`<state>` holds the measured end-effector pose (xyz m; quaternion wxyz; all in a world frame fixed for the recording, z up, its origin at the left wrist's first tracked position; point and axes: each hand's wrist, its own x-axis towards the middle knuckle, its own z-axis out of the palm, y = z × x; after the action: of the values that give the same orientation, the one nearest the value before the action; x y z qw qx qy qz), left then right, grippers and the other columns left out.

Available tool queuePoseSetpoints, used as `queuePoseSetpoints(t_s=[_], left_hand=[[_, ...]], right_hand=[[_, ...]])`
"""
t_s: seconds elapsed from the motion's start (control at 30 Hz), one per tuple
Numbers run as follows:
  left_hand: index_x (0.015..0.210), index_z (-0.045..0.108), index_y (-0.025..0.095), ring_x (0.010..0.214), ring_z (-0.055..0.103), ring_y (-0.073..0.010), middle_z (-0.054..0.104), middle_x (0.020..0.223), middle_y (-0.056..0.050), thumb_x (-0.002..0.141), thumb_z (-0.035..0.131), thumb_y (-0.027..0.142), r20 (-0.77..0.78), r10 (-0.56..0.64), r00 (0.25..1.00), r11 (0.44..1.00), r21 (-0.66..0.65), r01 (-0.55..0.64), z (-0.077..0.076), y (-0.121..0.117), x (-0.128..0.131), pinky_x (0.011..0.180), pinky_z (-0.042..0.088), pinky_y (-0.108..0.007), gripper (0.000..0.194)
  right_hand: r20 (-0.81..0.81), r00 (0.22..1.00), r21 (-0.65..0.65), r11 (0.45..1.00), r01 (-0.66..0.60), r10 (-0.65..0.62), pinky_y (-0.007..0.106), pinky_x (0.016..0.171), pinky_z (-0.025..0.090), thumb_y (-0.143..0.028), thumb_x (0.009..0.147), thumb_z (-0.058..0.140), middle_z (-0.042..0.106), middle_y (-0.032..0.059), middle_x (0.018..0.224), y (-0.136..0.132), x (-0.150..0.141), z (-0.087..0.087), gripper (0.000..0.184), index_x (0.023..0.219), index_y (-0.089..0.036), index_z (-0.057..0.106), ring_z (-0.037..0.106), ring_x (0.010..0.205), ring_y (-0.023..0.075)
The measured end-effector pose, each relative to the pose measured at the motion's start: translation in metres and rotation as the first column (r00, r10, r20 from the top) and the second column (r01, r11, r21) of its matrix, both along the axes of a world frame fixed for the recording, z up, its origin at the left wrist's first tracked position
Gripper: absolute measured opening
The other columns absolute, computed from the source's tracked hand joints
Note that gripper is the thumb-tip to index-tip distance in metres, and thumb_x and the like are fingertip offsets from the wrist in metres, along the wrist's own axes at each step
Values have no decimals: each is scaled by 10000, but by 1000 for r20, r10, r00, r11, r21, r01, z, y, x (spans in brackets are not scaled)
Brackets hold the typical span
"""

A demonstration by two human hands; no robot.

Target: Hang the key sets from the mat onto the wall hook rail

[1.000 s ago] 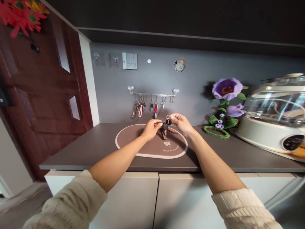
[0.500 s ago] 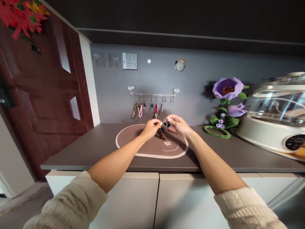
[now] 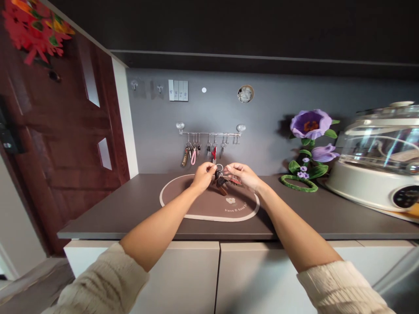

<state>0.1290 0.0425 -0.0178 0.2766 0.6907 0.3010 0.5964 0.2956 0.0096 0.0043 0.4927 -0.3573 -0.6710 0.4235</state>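
Note:
My left hand [image 3: 203, 178] is closed, thumb and finger pinching the left side of a metal key ring [image 3: 220, 166]. Below the ring hangs a bunch of dark keys [image 3: 218, 179] with a brown tag [image 3: 222, 189] at the bottom. Close to the ring's right side, my right hand [image 3: 242, 175] has its fingers drawn together in a pinch; what lies between them is too small to make out. A red piece [image 3: 235, 181] shows just under that hand. Beneath both hands is a brown oval mat [image 3: 183, 198] with a pale border.
Behind the hands, a clear hook rail [image 3: 211, 133] on the wall carries several key sets, one with a pink strap [image 3: 194, 156]. To the right stand a purple knitted flower [image 3: 310, 124] and a white appliance [image 3: 360, 179]. A dark shelf [image 3: 245, 30] overhangs the counter [image 3: 124, 209].
The ring and keys have shifted slightly left with my left hand. The right fingers have come away from the dark keys, which now hang below the ring. The view has tilted a little.

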Motion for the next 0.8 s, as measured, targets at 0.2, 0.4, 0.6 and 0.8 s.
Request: queuePoseSetpoints(t_s=[0.2,0.4,0.6,0.8], left_hand=[[750,573,144,714,529,-122,606,742,-27,775,471,286,-70,71,995,993,95,-64,0,-4,2,701,410,-241,176],[774,589,157,774,532,-141,604,793,-44,796,457,317,-96,166,981,970,193,-145,-4,-6,4,728,406,-255,209],[925,562,162,856,538,-149,600,916,-68,835,390,324,-60,232,971,954,211,-215,-7,-8,4,787,410,-269,253],[888,563,164,882,533,-168,609,912,-73,845,358,309,-114,290,950,946,181,-268,-10,-4,3,822,397,-305,255]], right_hand=[[-23,1000,46,999,13,-12,211,585,392,-406,610,690,547,-23,653,-3,-12,-3,328,768,-152,556,482,580,61],[-100,994,68,997,48,-41,231,598,416,-420,576,707,539,-29,633,-2,-18,-5,337,702,-151,547,500,583,74],[-202,977,37,996,78,-69,244,642,449,-435,601,690,581,-3,704,11,-12,0,339,739,-160,549,541,639,91],[-235,957,66,980,189,-169,218,526,442,-425,726,587,556,1,638,30,-4,32,260,754,-183,495,538,551,93]])
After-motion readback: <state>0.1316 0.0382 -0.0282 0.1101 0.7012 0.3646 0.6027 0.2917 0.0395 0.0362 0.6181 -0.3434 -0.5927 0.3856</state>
